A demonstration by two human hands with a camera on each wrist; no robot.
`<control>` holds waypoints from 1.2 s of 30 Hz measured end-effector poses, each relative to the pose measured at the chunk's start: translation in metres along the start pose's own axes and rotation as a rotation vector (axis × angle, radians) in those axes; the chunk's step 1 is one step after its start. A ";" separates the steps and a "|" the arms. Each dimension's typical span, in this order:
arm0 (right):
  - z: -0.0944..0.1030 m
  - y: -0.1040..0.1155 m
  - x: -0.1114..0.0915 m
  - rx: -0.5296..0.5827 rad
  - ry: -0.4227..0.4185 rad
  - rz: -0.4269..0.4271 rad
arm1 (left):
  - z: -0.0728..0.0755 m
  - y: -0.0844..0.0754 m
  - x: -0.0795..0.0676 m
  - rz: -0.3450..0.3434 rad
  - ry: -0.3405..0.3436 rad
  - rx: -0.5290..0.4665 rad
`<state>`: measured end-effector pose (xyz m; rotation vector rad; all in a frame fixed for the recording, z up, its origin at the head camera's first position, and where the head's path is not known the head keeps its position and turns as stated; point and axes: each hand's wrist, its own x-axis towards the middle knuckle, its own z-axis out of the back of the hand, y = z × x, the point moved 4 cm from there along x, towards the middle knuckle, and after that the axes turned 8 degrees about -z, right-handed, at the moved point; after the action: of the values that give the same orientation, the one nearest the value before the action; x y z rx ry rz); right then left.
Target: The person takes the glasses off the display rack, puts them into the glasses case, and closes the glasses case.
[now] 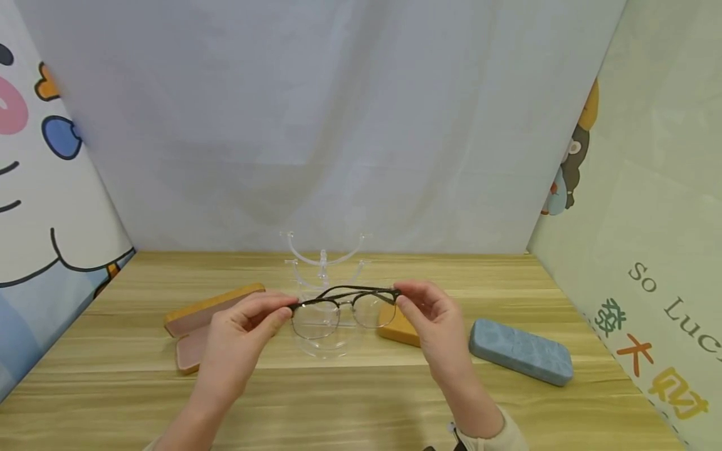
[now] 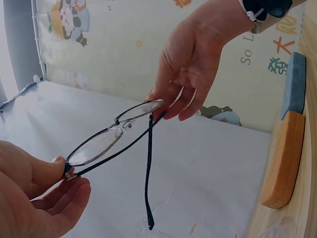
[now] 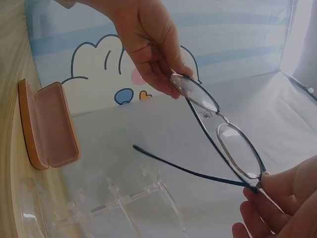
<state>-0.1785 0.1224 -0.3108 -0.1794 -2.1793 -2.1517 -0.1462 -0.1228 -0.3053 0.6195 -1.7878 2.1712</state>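
Note:
Both hands hold a pair of eyeglasses (image 1: 345, 303) with a dark upper rim and clear lenses, raised above the table. My left hand (image 1: 239, 341) pinches the frame's left corner by the hinge between thumb and fingers. At the opposite corner my right hand (image 1: 437, 326) does the same. One temple arm (image 2: 149, 173) points away, while the other (image 3: 213, 134) lies slanted behind the lenses. Beyond the glasses stands a clear plastic display stand (image 1: 323, 260) with several curved tiers, its lower part seen through the lenses.
An orange glasses case (image 1: 194, 313) with pink lining lies open at left, partly behind the left hand. A closed orange case (image 1: 399, 329) sits behind the right hand, and a blue case (image 1: 520, 352) lies farther right. A pale curtain (image 1: 333, 125) closes off the wooden table's back.

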 end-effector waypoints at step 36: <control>-0.060 -0.054 0.015 -0.125 0.088 -0.044 | 0.044 0.060 -0.013 0.262 -0.095 0.124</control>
<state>-0.2027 0.0626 -0.3610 -0.0433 -2.0222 -2.2749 -0.1556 -0.1773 -0.3571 0.5510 -1.8866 2.4787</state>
